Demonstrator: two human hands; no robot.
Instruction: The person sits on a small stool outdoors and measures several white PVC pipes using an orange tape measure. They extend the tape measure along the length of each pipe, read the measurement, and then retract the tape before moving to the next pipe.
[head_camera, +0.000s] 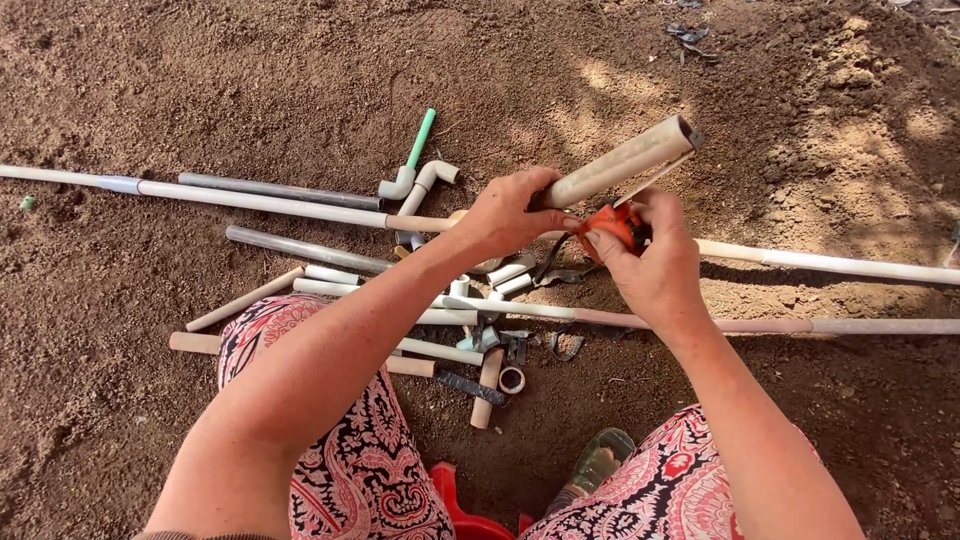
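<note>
Taking the heap of short pipe offcuts and fittings (480, 335) on the bare brown soil (150, 90) as the landmark: far to its left a long white plastic pipe (250, 200) begins and runs across behind the heap, with a dark grey pipe (280, 190) lying just beyond it. Behind the heap, a green-stemmed elbow fitting (415, 150) rests on the dirt.

Above the heap's right half, the left hand (510, 210) is wrapped closed around the lower end of a short beige plastic pipe (625, 160), holding it up off the ground and angled away to the right, likely to steady it for measuring. Just right of that, the right hand (650, 265) is curled shut around an orange tape measure (612, 225), thumb on its case, and a thin tape blade (655, 180) seems to run along the pipe toward its far end.

Right of the heap, two more long pale pipes (850, 265) stretch away over the soil. Near the heap, toward the viewer, are knees in red patterned fabric (350, 450), a red plastic seat edge (460, 500) and a sandalled foot (595, 465).
</note>
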